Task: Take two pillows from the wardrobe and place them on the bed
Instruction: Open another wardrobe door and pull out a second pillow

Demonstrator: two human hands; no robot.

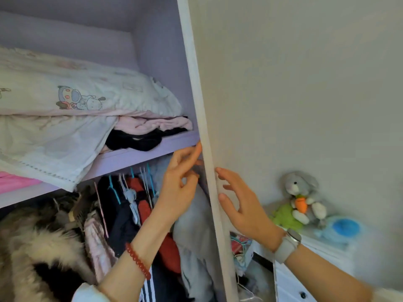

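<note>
Fingers (197, 152) touching wardrobe door (283, 83) edge — pillows (87, 92) shelved

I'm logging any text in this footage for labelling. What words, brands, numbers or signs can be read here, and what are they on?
None can be read.
Top pillow: a cartoon print only, no lettering.
Watch on the right wrist: its face is turned away, no digits visible.
Printed item behind the wardrobe door: pattern too blurred to tell whether it holds text.

Open gap above pillows (87, 92) at 10 o'clock; door edge (207, 162) blocks centre; hanging clothes (135, 203) crowd 7 o'clock.
</note>
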